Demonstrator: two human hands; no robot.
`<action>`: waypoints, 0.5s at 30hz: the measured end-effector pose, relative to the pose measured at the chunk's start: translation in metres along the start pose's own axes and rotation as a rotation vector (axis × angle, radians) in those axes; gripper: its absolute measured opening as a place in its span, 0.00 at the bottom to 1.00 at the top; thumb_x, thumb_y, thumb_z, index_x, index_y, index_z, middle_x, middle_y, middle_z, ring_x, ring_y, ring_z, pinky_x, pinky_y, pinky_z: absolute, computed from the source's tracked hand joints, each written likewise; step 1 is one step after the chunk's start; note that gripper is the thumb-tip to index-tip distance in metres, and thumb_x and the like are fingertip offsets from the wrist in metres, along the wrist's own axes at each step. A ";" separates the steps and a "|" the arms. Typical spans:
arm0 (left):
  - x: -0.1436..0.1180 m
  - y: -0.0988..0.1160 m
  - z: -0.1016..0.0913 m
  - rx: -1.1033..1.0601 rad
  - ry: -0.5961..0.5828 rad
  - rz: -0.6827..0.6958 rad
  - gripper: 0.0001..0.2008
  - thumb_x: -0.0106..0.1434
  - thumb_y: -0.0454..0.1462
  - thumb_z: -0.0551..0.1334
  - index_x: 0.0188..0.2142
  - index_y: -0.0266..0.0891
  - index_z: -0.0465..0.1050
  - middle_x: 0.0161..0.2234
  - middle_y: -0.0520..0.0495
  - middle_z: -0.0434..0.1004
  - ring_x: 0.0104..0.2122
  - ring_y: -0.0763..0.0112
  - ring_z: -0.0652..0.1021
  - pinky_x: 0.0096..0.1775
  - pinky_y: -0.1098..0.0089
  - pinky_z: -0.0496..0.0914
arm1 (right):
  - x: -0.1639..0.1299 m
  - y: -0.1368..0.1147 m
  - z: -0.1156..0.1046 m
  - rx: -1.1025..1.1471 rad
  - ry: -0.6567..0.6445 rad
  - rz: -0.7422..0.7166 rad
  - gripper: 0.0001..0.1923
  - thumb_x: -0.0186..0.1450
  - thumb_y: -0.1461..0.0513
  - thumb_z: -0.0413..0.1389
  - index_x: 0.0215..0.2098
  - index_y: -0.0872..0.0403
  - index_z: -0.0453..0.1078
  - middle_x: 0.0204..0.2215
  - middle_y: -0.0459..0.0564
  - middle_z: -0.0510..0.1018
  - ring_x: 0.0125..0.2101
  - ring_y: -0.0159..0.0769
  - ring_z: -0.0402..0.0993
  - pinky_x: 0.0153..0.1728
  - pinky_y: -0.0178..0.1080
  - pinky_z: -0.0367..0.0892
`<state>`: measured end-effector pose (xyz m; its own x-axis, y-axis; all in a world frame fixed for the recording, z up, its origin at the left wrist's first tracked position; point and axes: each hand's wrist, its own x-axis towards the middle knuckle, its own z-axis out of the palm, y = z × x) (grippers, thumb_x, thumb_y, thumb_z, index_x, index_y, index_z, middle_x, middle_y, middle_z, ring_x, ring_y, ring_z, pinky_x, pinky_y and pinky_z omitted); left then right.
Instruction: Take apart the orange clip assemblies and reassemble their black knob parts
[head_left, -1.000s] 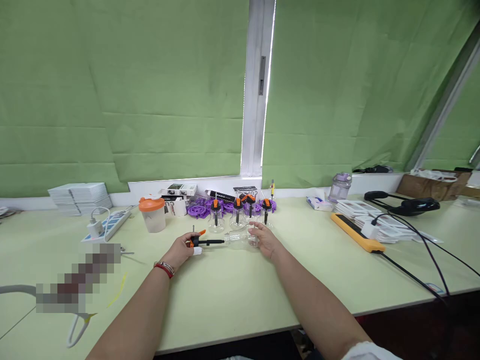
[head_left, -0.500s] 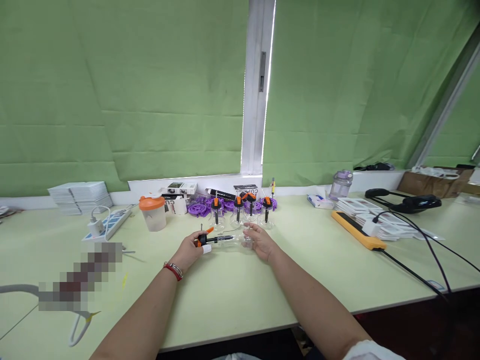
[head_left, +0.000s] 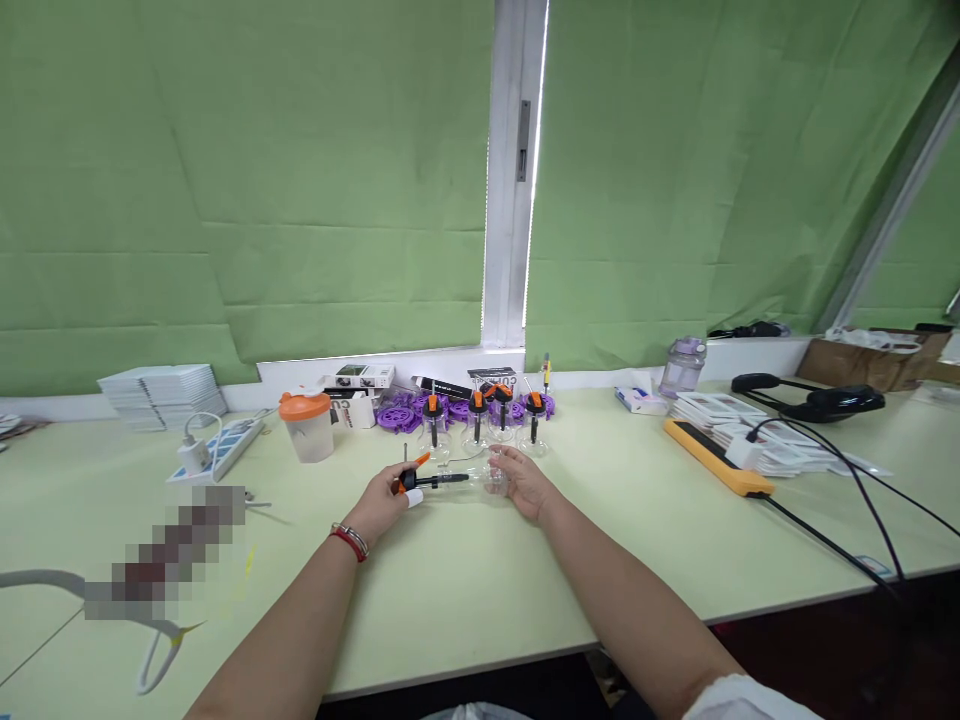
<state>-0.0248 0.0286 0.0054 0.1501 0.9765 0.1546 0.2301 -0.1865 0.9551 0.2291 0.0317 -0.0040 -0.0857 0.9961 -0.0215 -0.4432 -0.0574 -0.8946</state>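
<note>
A clear bottle (head_left: pixel 480 474) lies sideways between my hands, just above or on the table. Its top (head_left: pixel 408 481) is black and orange, with a black stem running inside the clear body. My left hand (head_left: pixel 385 498) grips this top, and something white covers its thumb tip. At the other end, my right hand (head_left: pixel 523 482) holds the base, fingers behind the clear wall. Beyond my hands stand several similar clear bottles (head_left: pixel 477 430) with orange and black tops, upright in a group.
Purple plastic parts (head_left: pixel 399 414) and small boxes (head_left: pixel 364 376) lie behind the bottles. An orange-lidded cup (head_left: pixel 310 428) stands left, near a white power strip (head_left: pixel 221 450) and a hanger (head_left: pixel 45 578). On the right are an orange power strip (head_left: pixel 716 458), stacked white frames (head_left: pixel 772 455) and a purple bottle (head_left: pixel 683 367).
Both hands keep their hold on the bottle, which lies in nearly the same place. The whole view has shifted very slightly.
</note>
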 end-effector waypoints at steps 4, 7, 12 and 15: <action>0.001 -0.001 0.001 -0.005 0.007 0.009 0.33 0.41 0.44 0.69 0.48 0.37 0.69 0.37 0.46 0.73 0.34 0.66 0.72 0.39 0.66 0.65 | 0.001 0.000 -0.001 -0.003 -0.013 0.001 0.18 0.49 0.61 0.65 0.37 0.50 0.68 0.29 0.44 0.68 0.28 0.30 0.66 0.30 0.39 0.71; 0.003 -0.004 0.003 -0.009 -0.013 0.017 0.33 0.42 0.43 0.69 0.49 0.36 0.67 0.37 0.45 0.73 0.35 0.66 0.73 0.39 0.66 0.65 | 0.001 0.002 -0.002 -0.012 -0.030 -0.001 0.18 0.49 0.60 0.64 0.37 0.51 0.68 0.30 0.44 0.68 0.29 0.30 0.66 0.29 0.39 0.71; 0.003 -0.007 0.013 -0.023 -0.074 0.048 0.32 0.41 0.42 0.70 0.47 0.37 0.68 0.38 0.45 0.73 0.37 0.65 0.73 0.39 0.67 0.66 | 0.000 0.004 -0.001 -0.022 -0.055 -0.002 0.18 0.50 0.59 0.64 0.38 0.51 0.68 0.28 0.44 0.67 0.29 0.30 0.66 0.29 0.39 0.72; 0.001 -0.004 0.019 -0.036 -0.099 0.059 0.31 0.43 0.42 0.69 0.47 0.38 0.68 0.39 0.45 0.74 0.38 0.65 0.73 0.40 0.67 0.65 | 0.000 0.005 0.000 -0.028 -0.069 -0.008 0.17 0.50 0.59 0.64 0.37 0.51 0.68 0.28 0.44 0.67 0.29 0.30 0.66 0.29 0.39 0.72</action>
<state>-0.0072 0.0281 -0.0034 0.2572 0.9482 0.1865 0.1839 -0.2376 0.9538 0.2275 0.0315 -0.0082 -0.1440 0.9895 0.0156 -0.4189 -0.0466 -0.9068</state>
